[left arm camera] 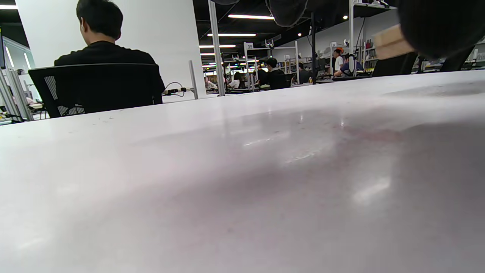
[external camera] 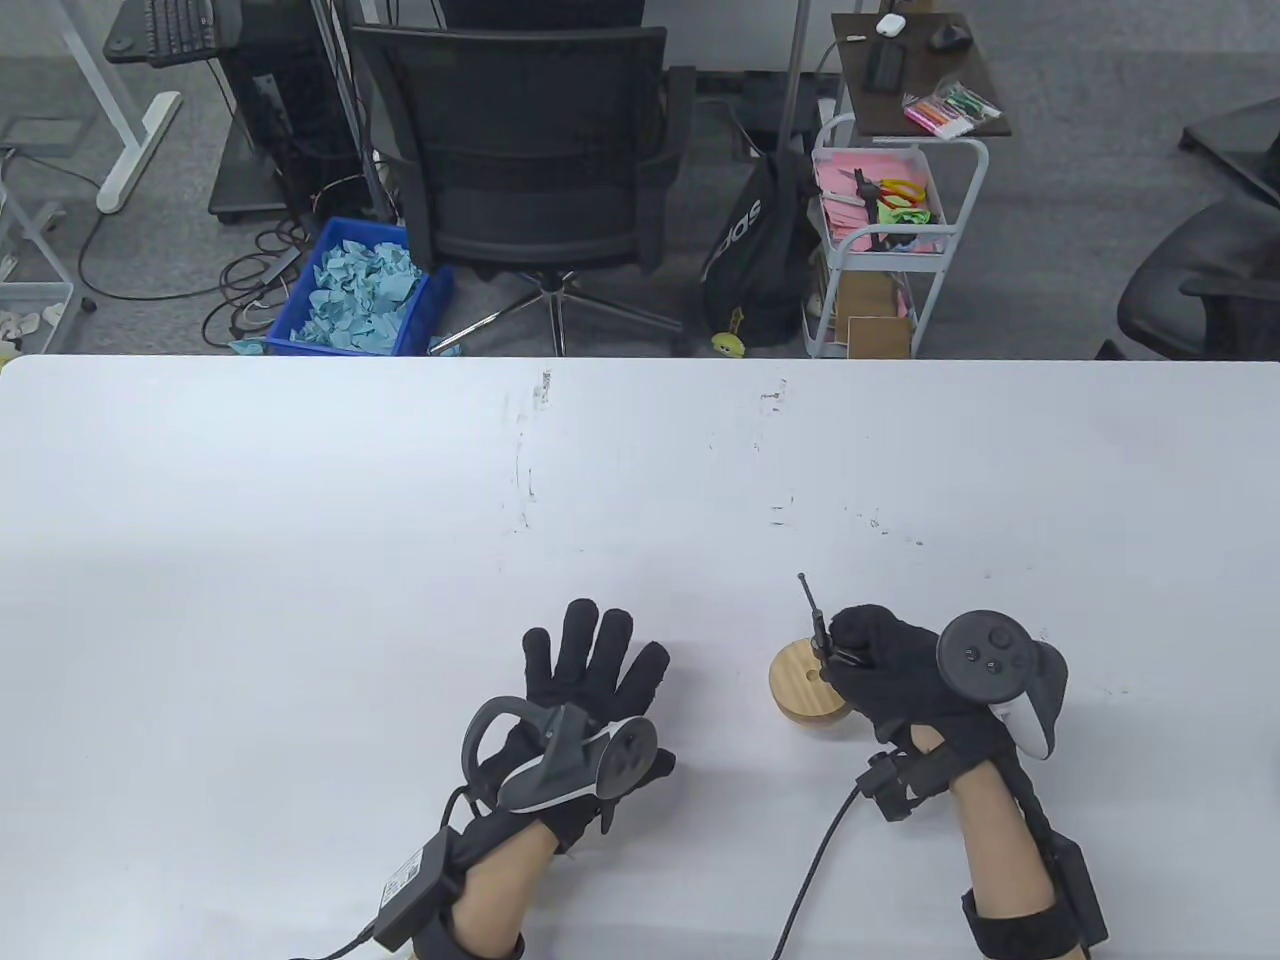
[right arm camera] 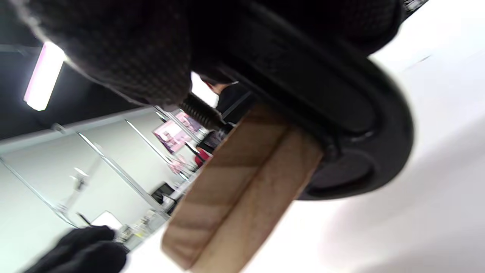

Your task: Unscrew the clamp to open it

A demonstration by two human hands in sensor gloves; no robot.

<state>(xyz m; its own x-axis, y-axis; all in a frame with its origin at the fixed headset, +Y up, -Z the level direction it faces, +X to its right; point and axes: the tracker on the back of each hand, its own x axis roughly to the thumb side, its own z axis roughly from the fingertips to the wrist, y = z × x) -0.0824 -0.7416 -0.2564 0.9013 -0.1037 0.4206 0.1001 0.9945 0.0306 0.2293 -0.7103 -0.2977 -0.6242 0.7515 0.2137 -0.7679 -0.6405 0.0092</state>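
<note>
A small black clamp (external camera: 826,643) sits on a stack of two round wooden discs (external camera: 803,688) at the table's front right. Its thin screw handle (external camera: 808,598) sticks up and away from me. My right hand (external camera: 880,665) grips the clamp's body from the right. In the right wrist view the clamp frame (right arm camera: 322,94) wraps the discs (right arm camera: 235,189), and the threaded screw (right arm camera: 199,112) meets the top disc. My left hand (external camera: 590,670) lies flat on the table left of the discs, fingers spread, holding nothing. The discs (left arm camera: 392,41) show at the top right of the left wrist view.
The white table (external camera: 300,520) stretches wide to the left and far side, with faint scuff marks. A black office chair (external camera: 530,170), a blue bin (external camera: 360,290) and a white cart (external camera: 880,240) stand on the floor beyond the far edge.
</note>
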